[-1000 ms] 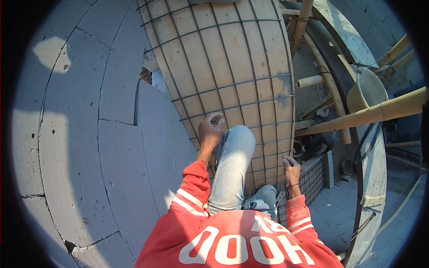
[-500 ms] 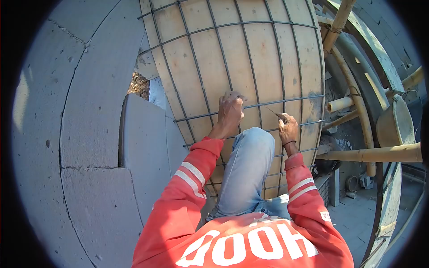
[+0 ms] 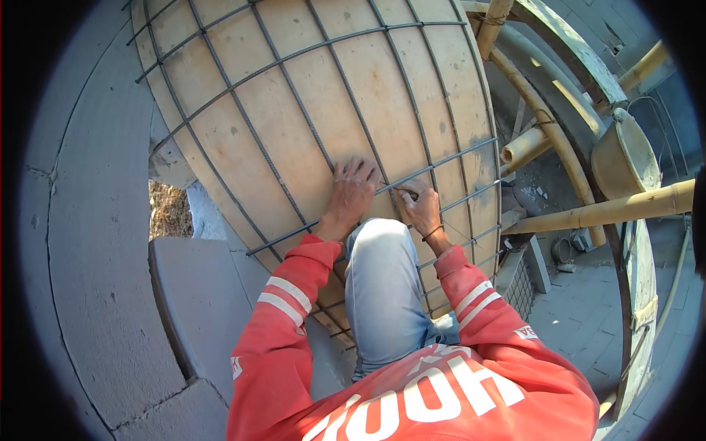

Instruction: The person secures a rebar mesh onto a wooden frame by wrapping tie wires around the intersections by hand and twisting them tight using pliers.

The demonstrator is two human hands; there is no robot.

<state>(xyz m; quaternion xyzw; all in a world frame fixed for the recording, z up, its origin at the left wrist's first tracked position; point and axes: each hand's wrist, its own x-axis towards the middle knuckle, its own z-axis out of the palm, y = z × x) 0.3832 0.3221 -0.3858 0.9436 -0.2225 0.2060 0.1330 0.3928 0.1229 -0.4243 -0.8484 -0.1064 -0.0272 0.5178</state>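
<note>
A grid of dark steel reinforcing bars [image 3: 283, 56] lies over a tan plywood board [image 3: 316, 95]. My left hand [image 3: 351, 192] rests on the grid, its fingers stretched out over the board beside a bar crossing. Just to its right, my right hand [image 3: 422, 209] is closed in a pinch close under the crosswise bar [image 3: 463, 153]. Whatever sits between the right fingertips is too small to make out. Between the hands, my raised knee [image 3: 382, 257] in blue jeans is over the near part of the grid.
Pale blocks [image 3: 103, 242] form the surface at left, with a gap showing rubble [image 3: 170, 209]. On the right stand bamboo poles [image 3: 610, 208], a bucket [image 3: 625, 158] and a curved wooden plank [image 3: 570, 48]. A tiled floor [image 3: 573, 316] lies lower down.
The view has shifted, and the grid appears farther left. My left hand has gone from a curled grip to stretched fingers. My right hand moved closer to it; the thin wire it held no longer shows.
</note>
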